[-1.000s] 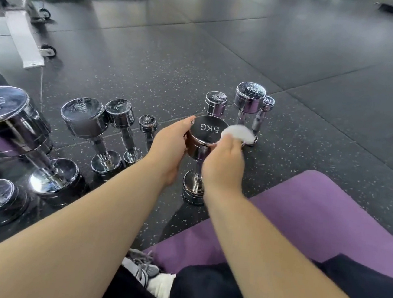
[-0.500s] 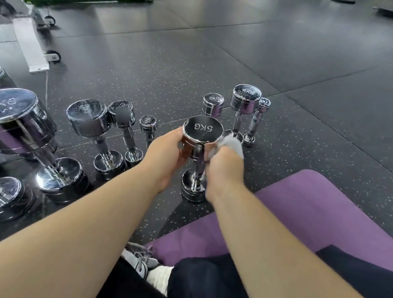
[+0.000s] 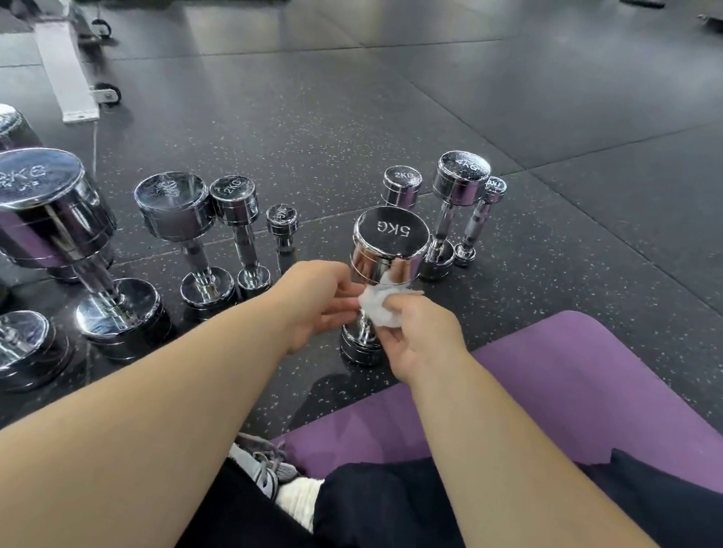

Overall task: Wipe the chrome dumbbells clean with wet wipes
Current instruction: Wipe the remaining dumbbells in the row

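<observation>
Fingers [image 3: 390, 344] of the right hand [image 3: 422, 340] are curled and clamped on a wet wipe [image 3: 380, 310], a crumpled, soft white wad held against the shaft of the 5KG dumbbell [image 3: 390, 250]. Fingertips [image 3: 342, 303] of the left hand [image 3: 312, 300] are loosely bent and meet the wipe's edge at 9 o'clock. Whether they close round the shaft cannot be told, as the wad hides it.

The 5KG dumbbell is mirror-polished chrome with round, drum-shaped heads. It stands on end at 12 o'clock from the person, long axis vertical. Its flat marked face points up, with the lettering upside down to the wearer. Its lower head rests on the floor [image 3: 320, 135], black rubber tile flecked with pale specks. A smooth purple mat [image 3: 585, 377] lies just beside it at 4 o'clock.

At 1 o'clock from it, near, stands the 4KG dumbbell [image 3: 461, 181], upright, its top beaded with droplets. At 9 o'clock, apart, the largest dumbbell [image 3: 37, 204] also stands on end.
</observation>
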Available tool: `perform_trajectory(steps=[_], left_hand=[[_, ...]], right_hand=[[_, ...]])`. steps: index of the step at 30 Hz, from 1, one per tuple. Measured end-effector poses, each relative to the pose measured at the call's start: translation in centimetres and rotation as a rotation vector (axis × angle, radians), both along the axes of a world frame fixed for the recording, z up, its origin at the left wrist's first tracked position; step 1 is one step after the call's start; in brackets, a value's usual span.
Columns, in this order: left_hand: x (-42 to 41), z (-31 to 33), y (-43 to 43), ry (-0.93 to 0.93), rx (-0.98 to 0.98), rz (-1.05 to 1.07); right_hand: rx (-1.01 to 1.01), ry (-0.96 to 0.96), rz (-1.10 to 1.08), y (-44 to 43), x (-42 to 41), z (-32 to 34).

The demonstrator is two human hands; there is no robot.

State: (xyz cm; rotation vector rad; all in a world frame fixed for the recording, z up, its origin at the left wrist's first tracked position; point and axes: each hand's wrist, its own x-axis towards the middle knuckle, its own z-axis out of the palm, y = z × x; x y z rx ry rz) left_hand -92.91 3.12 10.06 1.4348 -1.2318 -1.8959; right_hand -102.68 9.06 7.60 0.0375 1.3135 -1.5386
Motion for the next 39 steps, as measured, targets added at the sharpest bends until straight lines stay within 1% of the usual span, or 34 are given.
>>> perform_trajectory(steps=[3, 5, 7, 10, 13, 15, 16, 19, 21, 23, 25, 27, 29, 32, 34, 36, 39], left_hand=[[0.4, 0.7, 0.7, 0.038, 0.099, -0.164], [0.5, 1.1, 0.8, 0.112, 0.154, -0.254], [0.6, 1.3, 0.6, 0.157, 0.194, -0.261], [0.7, 1.3, 0.4, 0.094, 0.204, -0.204], [0.6, 1.2, 0.7, 0.01, 0.169, -0.133], [0.2, 1.4, 1.1, 0.026, 0.165, -0.058], [-0.1, 1.6, 1.1, 0.063, 0.142, -0.007], [-0.8, 2.1, 1.2, 0.184, -0.012, 0.117], [-0.8, 1.8, 1.5, 0.17, -0.062, 0.162], [-0.7, 1.2, 1.5, 0.112, -0.045, 0.2], [-0.8, 1.5, 1.3, 0.129, 0.007, 0.237], [-0.9, 2.5, 0.8, 0.191, 0.006, 0.256], [-1.1, 3.2, 0.7, 0.209, -0.039, 0.237], [-1.1, 2.7, 1.5, 0.105, -0.113, 0.139], [-0.9, 1.8, 1.7, 0.038, -0.119, 0.12], [-0.7, 1.0, 1.4, 0.034, -0.13, 0.165], [-0.9, 0.2, 0.2, 0.023, -0.149, 0.324]], right_hand=[[-0.052, -0.014, -0.112, 0.5, 0.0, 0.9], [-0.094, 0.045, -0.101, 0.6, 0.0, 1.6], [-0.099, 0.136, -0.088, 1.0, 0.5, 2.1], [0.014, 0.269, -0.078, 1.1, 0.7, 1.6], [0.054, 0.247, -0.034, 0.8, 0.7, 1.2], [0.02, 0.237, -0.081, 0.8, 0.8, 1.5], [-0.006, 0.254, -0.118, 0.8, 0.9, 2.0], [-0.092, 0.281, -0.175, 0.4, 0.6, 2.4], [-0.038, 0.298, -0.128, 0.5, 0.5, 2.1], [0.019, 0.298, -0.07, 0.9, 0.9, 1.8], [-0.03, 0.263, -0.122, 0.9, 0.9, 2.2], [-0.128, 0.242, -0.205, 0.6, 0.4, 3.1], [-0.166, 0.248, -0.204, 0.3, 0.0, 3.5], [-0.176, 0.182, -0.084, 0.6, 0.5, 3.3], [-0.121, 0.203, -0.001, 0.8, 1.0, 2.8], [-0.067, 0.237, 0.027, 0.8, 1.0, 2.4], [-0.014, 0.24, -0.063, 0.8, 0.5, 2.6]])
